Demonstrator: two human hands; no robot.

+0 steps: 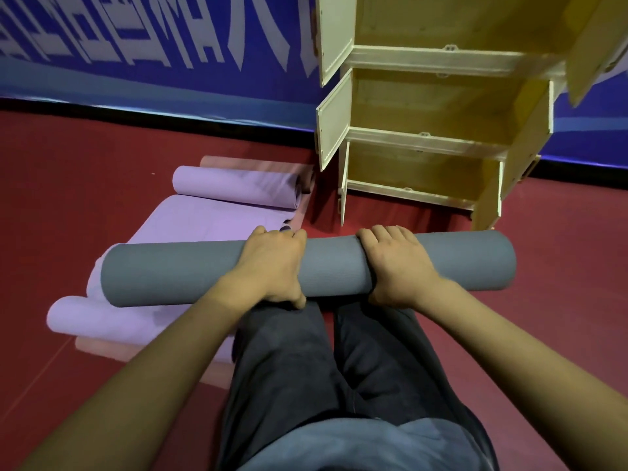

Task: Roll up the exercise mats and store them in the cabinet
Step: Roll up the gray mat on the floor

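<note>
Nearest to the camera, two legs in dark trousers (339, 362) are seen, stretched forward over the red floor (560, 266). Across the knees a grey mat (333, 266), fully rolled into a tube, is held crosswise. It is gripped from above by both hands: the left hand (272, 266) is closed around the roll left of its middle, and the right hand (397, 266) is closed around it just right of the middle, with the fingers curled over the far side and the thumbs underneath. To the left, beside and partly under the grey roll, a purple mat (190, 219) is laid on the floor, only partly rolled, with a curled end near (102, 317) and another curled end far (234, 185). Under it the edge of a pink mat (102, 348) is visible. Farther away, on the right, a wooden cabinet (435, 137) is standing against a blue wall banner (153, 62); its doors are opened and the compartments that can be seen are empty.
</note>
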